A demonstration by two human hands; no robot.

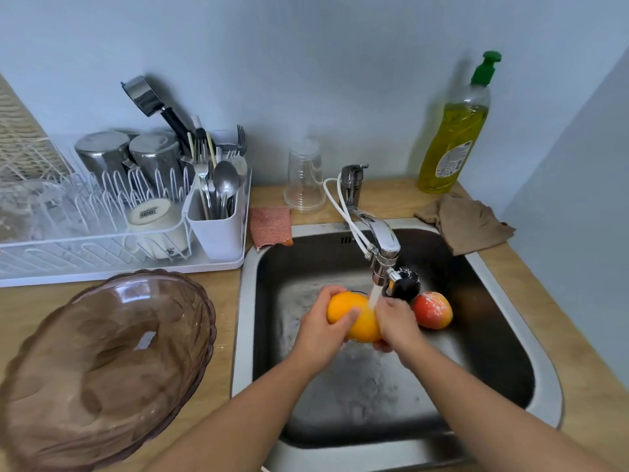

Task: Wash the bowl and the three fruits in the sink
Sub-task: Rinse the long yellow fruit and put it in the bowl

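Over the steel sink [245, 301], both hands hold an orange [357, 318] under the water running from the tap [377, 240]. My left hand [323, 330] grips its left side with the thumb across the top. My right hand [398, 323] wraps its right side. A red-and-yellow apple [433, 310] lies wet on the sink floor just right of my right hand. A brown-tinted glass bowl [102, 366] rests tilted on the wooden counter, left of the sink. A third fruit is not visible.
A white dish rack [119, 264] with steel cups and a cutlery holder [218, 229] stands behind the bowl. A pink sponge [270, 224], an upturned plastic cup [304, 180], a dish-soap bottle [456, 131] and a brown cloth [469, 223] line the sink's back edge.
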